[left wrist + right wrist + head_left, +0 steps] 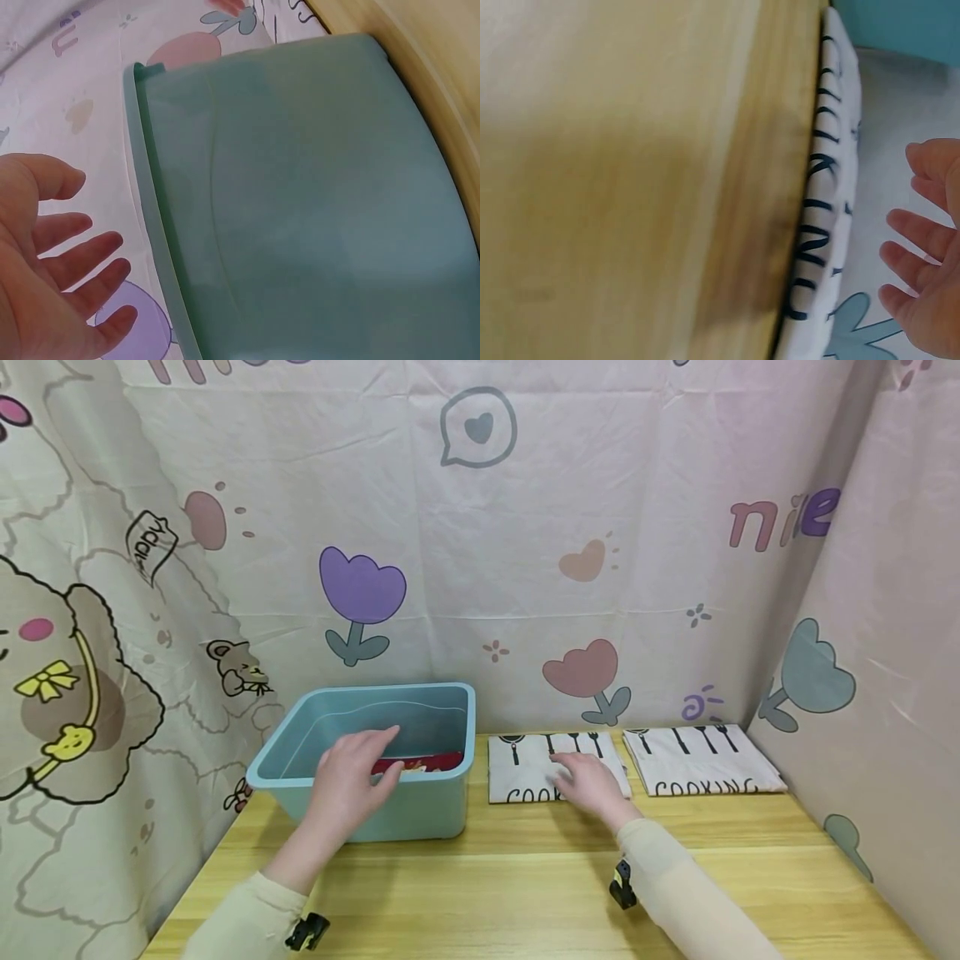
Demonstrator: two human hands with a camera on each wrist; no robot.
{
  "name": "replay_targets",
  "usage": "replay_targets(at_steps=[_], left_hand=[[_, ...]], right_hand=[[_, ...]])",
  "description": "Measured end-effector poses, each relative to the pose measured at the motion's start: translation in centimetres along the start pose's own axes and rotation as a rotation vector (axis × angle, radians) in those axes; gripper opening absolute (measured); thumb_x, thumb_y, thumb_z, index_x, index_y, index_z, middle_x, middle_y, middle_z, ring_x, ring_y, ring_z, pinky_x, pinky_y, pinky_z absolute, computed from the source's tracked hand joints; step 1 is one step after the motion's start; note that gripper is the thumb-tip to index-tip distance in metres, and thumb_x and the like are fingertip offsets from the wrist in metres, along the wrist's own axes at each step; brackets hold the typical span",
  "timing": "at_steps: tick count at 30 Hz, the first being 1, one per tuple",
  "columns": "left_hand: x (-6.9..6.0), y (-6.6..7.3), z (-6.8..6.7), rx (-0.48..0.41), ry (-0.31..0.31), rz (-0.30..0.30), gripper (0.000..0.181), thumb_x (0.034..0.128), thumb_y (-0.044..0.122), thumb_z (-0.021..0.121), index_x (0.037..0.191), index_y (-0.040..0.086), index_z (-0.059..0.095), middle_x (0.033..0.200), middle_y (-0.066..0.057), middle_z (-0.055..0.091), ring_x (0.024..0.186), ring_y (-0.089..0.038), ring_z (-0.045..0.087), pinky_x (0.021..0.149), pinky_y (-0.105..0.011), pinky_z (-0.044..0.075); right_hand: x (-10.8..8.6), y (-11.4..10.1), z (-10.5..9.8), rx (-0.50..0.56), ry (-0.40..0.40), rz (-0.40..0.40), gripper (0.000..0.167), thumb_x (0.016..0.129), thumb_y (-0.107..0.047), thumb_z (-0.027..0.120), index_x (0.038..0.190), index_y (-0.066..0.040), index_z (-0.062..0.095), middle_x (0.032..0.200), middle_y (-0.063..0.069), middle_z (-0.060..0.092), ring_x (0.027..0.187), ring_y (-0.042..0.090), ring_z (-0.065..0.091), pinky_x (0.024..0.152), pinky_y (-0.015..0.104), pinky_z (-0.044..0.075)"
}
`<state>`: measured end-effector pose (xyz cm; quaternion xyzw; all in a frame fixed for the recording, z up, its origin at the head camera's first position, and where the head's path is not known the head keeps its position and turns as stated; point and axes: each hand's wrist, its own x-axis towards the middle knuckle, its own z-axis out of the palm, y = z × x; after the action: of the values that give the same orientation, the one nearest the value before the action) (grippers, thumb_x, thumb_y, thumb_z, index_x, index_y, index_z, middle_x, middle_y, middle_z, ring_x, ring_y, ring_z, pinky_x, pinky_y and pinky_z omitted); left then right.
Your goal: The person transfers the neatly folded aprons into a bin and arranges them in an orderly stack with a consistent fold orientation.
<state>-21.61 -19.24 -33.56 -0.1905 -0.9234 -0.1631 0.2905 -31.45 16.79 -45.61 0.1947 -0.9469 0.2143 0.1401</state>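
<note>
At the near rim of a blue-green plastic bin [420, 814], my left hand [347, 781] is raised with thumb and fingers spread, holding nothing. The left wrist view shows the same hand [60, 262] apart from the bin's side [315, 187]. Inside the bin lies a red item [446, 762] with a pale print, mostly hidden. My right hand [588, 785] is over a folded white cloth [528, 772] printed with black utensils and lettering. In the right wrist view its fingers are loosely bent around nothing; contact with the cloth [826, 180] is not visible there.
A second folded white cloth [697, 764] with the same print lies to the right of the first. Everything stands on a light wooden table [510, 893]. A printed curtain [480, 543] hangs behind the table and along both sides.
</note>
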Motion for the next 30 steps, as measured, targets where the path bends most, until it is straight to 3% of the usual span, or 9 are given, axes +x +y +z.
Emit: replay_targets(at_steps=[6, 13, 20, 30], left_hand=[[-0.7, 0.6, 0.5, 0.016, 0.088, 0.085, 0.051, 0.0801, 0.013, 0.081, 0.127, 0.004, 0.065, 0.117, -0.015, 0.067, 0.109, -0.038, 0.058, 0.09, -0.059, 0.043], [-1.3, 1.3, 1.4, 0.005, 0.166, 0.185, 0.049, 0.0778, 0.012, 0.081, 0.124, 0.004, 0.068, 0.115, -0.012, 0.068, 0.106, -0.036, 0.059, 0.085, -0.057, 0.046], [-1.7, 2.1, 2.6, -0.008, 0.189, 0.247, 0.047, 0.0777, 0.013, 0.08, 0.122, 0.004, 0.068, 0.113, -0.011, 0.068, 0.104, -0.035, 0.06, 0.082, -0.057, 0.047], [-1.9, 3.4, 4.3, -0.029, 0.172, 0.278, 0.05, 0.0767, 0.016, 0.082, 0.124, 0.008, 0.068, 0.115, -0.009, 0.067, 0.106, -0.032, 0.061, 0.087, -0.055, 0.049]], right_hand=[[-0.3, 0.7, 0.9, -0.039, -0.02, 0.015, 0.039, 0.095, -0.024, 0.066, 0.129, -0.005, 0.063, 0.131, 0.019, 0.06, 0.122, 0.042, 0.053, 0.104, 0.058, 0.037], [-0.6, 0.9, 1.1, -0.103, -0.107, 0.044, 0.043, 0.091, -0.019, 0.07, 0.132, -0.007, 0.063, 0.135, 0.022, 0.057, 0.123, 0.044, 0.051, 0.103, 0.059, 0.038], [-0.8, 1.2, 1.2, -0.12, -0.193, 0.086, 0.037, 0.094, -0.015, 0.064, 0.13, -0.007, 0.064, 0.138, 0.022, 0.054, 0.126, 0.044, 0.049, 0.104, 0.059, 0.037], [-0.8, 0.9, 0.7, -0.11, -0.26, 0.106, 0.035, 0.097, -0.012, 0.061, 0.132, -0.013, 0.064, 0.14, 0.019, 0.053, 0.127, 0.044, 0.048, 0.099, 0.062, 0.041]])
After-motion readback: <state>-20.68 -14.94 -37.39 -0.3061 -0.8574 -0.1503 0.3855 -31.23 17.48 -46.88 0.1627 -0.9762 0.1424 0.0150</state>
